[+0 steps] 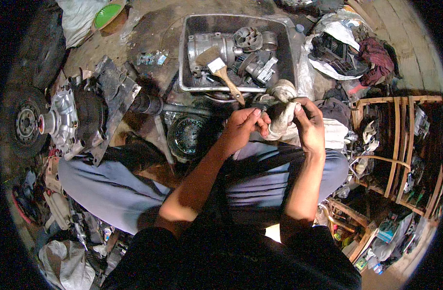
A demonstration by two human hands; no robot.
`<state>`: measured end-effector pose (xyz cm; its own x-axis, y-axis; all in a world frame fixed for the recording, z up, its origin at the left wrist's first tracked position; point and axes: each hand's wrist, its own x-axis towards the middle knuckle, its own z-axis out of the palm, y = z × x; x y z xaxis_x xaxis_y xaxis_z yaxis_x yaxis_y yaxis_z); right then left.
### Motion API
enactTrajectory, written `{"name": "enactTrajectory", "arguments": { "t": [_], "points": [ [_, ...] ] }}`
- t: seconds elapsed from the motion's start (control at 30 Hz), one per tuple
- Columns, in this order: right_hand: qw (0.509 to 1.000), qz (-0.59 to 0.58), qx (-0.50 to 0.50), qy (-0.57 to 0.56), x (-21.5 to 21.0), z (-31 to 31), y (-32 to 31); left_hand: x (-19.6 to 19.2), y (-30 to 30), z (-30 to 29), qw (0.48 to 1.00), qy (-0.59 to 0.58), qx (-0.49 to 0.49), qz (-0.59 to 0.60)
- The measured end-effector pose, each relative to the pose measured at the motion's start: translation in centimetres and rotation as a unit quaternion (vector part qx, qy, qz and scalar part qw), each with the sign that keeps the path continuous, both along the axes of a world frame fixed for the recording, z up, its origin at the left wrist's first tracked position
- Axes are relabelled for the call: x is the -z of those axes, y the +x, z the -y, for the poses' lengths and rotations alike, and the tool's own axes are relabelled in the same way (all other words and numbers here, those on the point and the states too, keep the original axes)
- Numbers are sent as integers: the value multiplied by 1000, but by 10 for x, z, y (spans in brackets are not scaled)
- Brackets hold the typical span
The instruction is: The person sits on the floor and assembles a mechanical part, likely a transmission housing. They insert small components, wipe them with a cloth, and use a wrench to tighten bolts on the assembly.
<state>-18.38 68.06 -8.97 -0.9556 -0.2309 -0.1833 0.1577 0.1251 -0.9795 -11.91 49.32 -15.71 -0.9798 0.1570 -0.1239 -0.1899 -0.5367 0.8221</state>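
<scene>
**Grimy off-white cloth [279, 121], held close**

Right hand [308, 126] is clamped on it, between the lap [265, 169] and the dark grey rectangular tub [197, 88], probably for easy reach. Left hand [242, 128], fingers drawn together, sits beside it; can't tell what's pinched.

Soiled whitish rag [284, 116], one, pinched in right hand [309, 126]; left hand [242, 128] at its left edge. Beyond the hands: tub [197, 89] of metal parts [212, 49], paintbrush [224, 76] lying across its near rim.

Head fisheye, facing down over lap [265, 186], left hand [243, 128] and right hand [309, 126]; near; edges dark, unclear.
</scene>
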Motion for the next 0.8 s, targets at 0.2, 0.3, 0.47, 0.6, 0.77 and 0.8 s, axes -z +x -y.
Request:
{"name": "enactTrajectory", "arguments": {
  "t": [0.2, 0.3, 0.47, 0.6, 0.77, 0.8],
  "points": [
    [997, -74, -5, 3, -4, 9, 6, 6, -1, -3, 999, -48, -16, 2],
    [996, -82, -34, -2, -3, 24, 13, 2, -1, -4, 987, -153, -35, -13],
    [960, -191, -156, 135, 8, 43, 13, 15, 4, -7, 956, -257, -122, -78],
    [962, -108, -166, 188, 11, 43, 21, 26, 4, 5, 941, -331, -40, -48],
    [949, -114, -128, 263, 18, 42, 20, 7, 8, -11, 954, -288, -79, 4],
    [948, -120, -119, 269, 17, 44, 20, 1, 8, -13, 956, -278, -89, 2]
  ]
}}
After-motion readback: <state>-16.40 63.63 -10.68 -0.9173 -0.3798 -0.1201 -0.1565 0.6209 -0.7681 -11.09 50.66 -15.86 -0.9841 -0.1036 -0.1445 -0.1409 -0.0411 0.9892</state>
